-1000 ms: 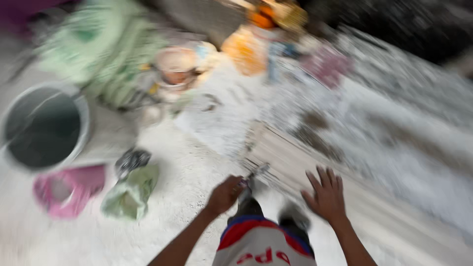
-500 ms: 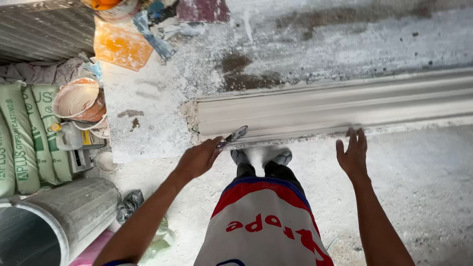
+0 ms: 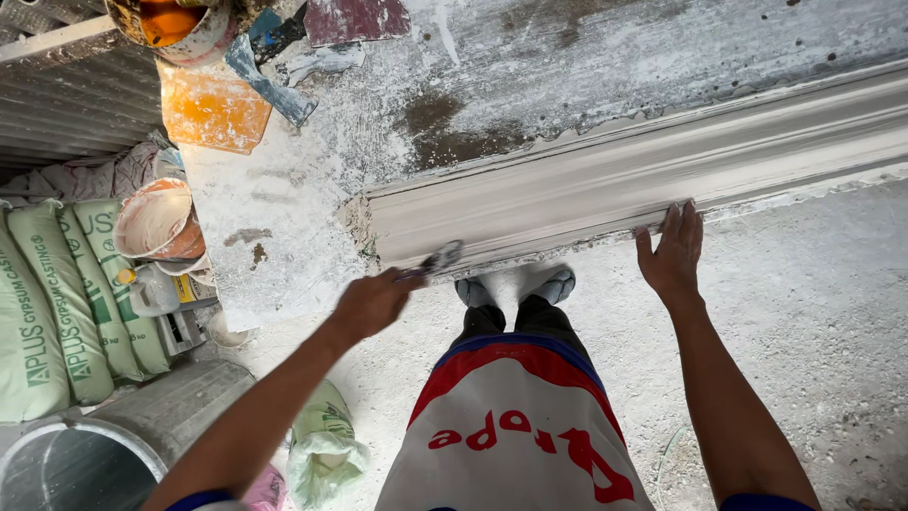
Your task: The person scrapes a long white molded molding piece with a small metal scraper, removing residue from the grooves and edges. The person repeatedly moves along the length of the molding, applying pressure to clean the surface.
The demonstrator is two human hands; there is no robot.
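Observation:
A long grey-white plaster cornice moulding (image 3: 643,166) lies along a plaster-caked workbench (image 3: 274,255). My left hand (image 3: 371,303) is closed on a small metal scraper (image 3: 437,259), whose tip sits at the moulding's near lower edge, close to its left end. My right hand (image 3: 673,254) rests flat, fingers spread, on the moulding's front edge further right. My feet in grey shoes (image 3: 515,286) stand on the floor just below the bench.
Green-and-white sacks (image 3: 57,303) are stacked at the left beside plaster-stained bowls (image 3: 156,222). A grey metal bucket (image 3: 95,454) stands at the lower left. An orange board (image 3: 213,109), a trowel (image 3: 270,85) and an orange bucket (image 3: 165,24) lie on the bench's far left.
The view has swung and settled over the bench. My right hand has moved up from the air onto the moulding's edge; my left hand keeps the scraper at the moulding.

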